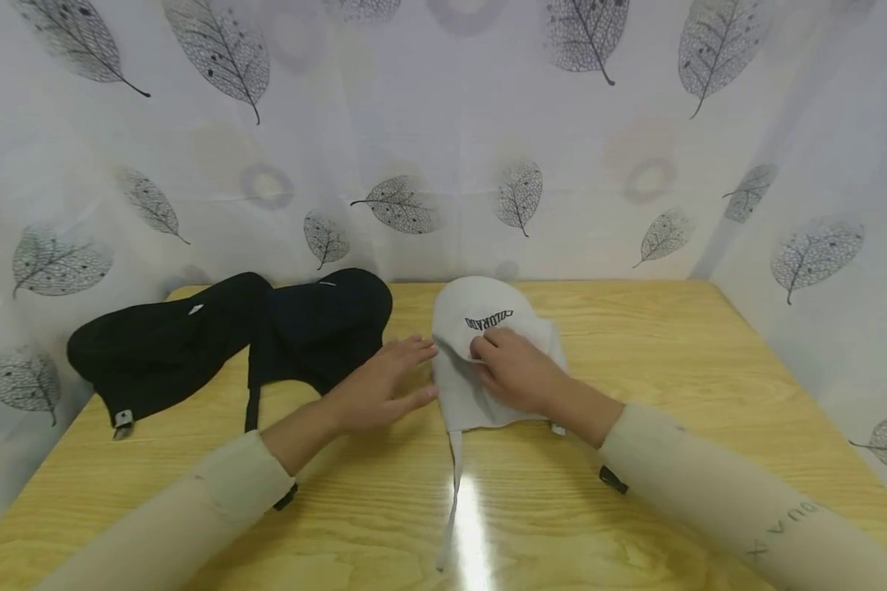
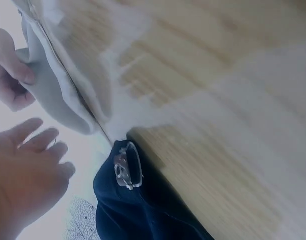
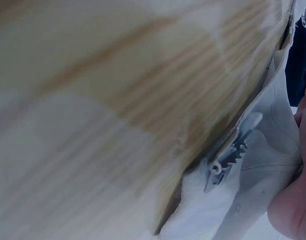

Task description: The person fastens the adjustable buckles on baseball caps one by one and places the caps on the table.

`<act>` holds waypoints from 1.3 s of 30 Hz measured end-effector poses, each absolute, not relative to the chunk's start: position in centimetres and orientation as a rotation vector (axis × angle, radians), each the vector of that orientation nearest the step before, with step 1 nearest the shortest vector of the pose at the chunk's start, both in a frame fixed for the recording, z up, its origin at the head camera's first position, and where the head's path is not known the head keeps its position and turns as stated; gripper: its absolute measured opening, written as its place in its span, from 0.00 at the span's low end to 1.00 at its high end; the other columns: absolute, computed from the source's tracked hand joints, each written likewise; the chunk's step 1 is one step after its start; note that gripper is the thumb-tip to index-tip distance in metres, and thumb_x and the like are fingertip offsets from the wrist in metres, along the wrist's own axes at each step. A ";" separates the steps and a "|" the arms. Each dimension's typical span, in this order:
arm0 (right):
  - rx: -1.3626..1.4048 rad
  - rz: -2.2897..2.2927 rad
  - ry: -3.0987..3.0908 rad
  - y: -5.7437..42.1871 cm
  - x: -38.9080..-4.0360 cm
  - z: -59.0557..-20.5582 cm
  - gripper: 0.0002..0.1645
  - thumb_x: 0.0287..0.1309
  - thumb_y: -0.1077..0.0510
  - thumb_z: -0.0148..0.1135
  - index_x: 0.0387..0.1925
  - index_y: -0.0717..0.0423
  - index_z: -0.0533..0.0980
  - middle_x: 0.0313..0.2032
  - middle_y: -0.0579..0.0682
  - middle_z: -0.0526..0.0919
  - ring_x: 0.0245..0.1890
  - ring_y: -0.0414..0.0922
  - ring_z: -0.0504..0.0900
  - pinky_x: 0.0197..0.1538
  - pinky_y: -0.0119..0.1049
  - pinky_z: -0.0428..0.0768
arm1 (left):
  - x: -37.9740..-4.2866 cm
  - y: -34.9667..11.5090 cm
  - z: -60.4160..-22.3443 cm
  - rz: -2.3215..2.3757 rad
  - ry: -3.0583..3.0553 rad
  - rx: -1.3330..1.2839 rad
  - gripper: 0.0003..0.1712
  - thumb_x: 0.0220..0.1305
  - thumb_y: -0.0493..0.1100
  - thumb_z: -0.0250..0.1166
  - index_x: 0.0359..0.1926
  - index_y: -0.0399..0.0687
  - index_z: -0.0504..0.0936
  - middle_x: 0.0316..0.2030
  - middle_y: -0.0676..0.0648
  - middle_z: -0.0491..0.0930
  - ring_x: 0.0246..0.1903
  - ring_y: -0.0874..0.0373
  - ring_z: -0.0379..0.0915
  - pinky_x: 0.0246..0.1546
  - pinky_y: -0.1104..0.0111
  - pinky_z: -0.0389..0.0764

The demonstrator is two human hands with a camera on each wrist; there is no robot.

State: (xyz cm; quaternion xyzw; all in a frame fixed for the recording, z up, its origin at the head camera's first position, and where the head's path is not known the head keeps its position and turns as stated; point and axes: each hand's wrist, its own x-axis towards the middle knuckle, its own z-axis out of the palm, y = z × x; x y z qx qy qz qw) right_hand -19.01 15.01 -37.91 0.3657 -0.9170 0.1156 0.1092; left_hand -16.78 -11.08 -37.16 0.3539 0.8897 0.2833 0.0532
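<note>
A light grey baseball cap (image 1: 473, 300) with dark COLORADO lettering lies on the table, its long thin strap (image 1: 454, 492) trailing toward me. My right hand (image 1: 521, 369) pinches the cap's fabric just below the lettering; the left wrist view shows thumb and fingers of this right hand (image 2: 10, 72) on the cloth. My left hand (image 1: 373, 390) holds nothing, fingers extended, with fingertips right at the cap's left edge. A toothed metal buckle (image 3: 228, 157) sits at the cap's back edge in the right wrist view.
To the left lie a navy cap (image 1: 325, 324) and a black cap (image 1: 170, 345), overlapping side by side. The navy cap's metal buckle (image 2: 125, 167) shows in the left wrist view. A leaf-patterned curtain (image 1: 458, 123) stands behind the wooden table (image 1: 680, 353).
</note>
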 end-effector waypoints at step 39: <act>1.354 0.170 -2.407 22.9 -16.3 -38.7 0.16 0.65 0.46 0.57 0.44 0.53 0.77 0.45 0.52 0.76 0.46 0.48 0.74 0.52 0.46 0.76 | -16.8 -11.5 -37.8 0.393 2.487 1.210 0.36 0.70 0.53 0.59 0.75 0.51 0.63 0.78 0.48 0.52 0.78 0.48 0.43 0.74 0.41 0.45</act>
